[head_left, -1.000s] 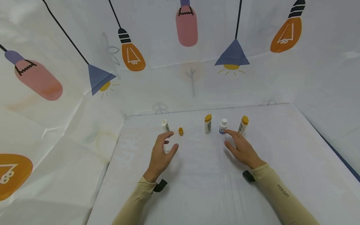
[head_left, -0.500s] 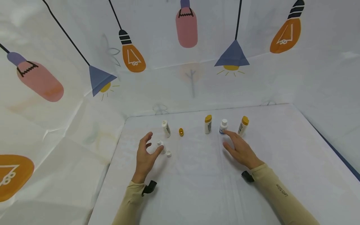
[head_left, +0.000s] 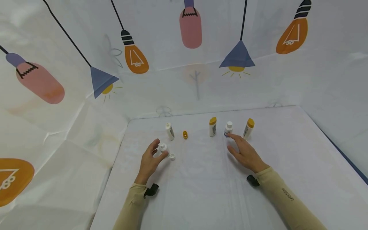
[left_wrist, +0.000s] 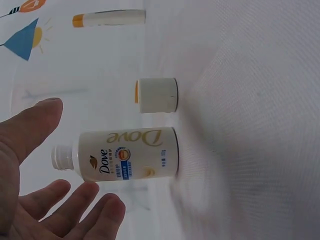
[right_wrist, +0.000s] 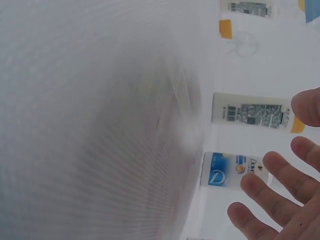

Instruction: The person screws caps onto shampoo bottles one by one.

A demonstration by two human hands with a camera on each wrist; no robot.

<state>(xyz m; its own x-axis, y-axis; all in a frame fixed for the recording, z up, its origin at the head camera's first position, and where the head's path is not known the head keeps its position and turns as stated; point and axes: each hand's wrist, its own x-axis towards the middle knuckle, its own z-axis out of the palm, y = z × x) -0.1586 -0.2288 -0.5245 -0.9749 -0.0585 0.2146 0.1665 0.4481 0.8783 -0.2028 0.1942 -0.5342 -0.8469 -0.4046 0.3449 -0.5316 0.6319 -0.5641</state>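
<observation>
My left hand [head_left: 149, 163] is around a small white Dove bottle [left_wrist: 127, 155] with its cap off and threaded neck bare. In the left wrist view the thumb is on one side of it, apart from it, and the fingertips are right at its other edge. A white cap [left_wrist: 157, 95] stands beside that bottle. My right hand [head_left: 245, 155] reaches toward a white-capped Dove bottle with a blue label [right_wrist: 220, 170]. Its fingers are spread and relaxed, overlapping the bottle's upper part in the right wrist view.
Farther back are an uncapped white bottle [head_left: 170, 131] and an orange cap [head_left: 185, 135]. Two upright orange-capped bottles, one in the middle [head_left: 212, 127] and one at the right [head_left: 248, 129], flank the blue-labelled bottle. A white wall [head_left: 172, 89] rises behind the table.
My left hand has moved left and toward me, uncovering the uncapped bottle and white cap, then come in closer around that bottle. My right hand has barely moved.
</observation>
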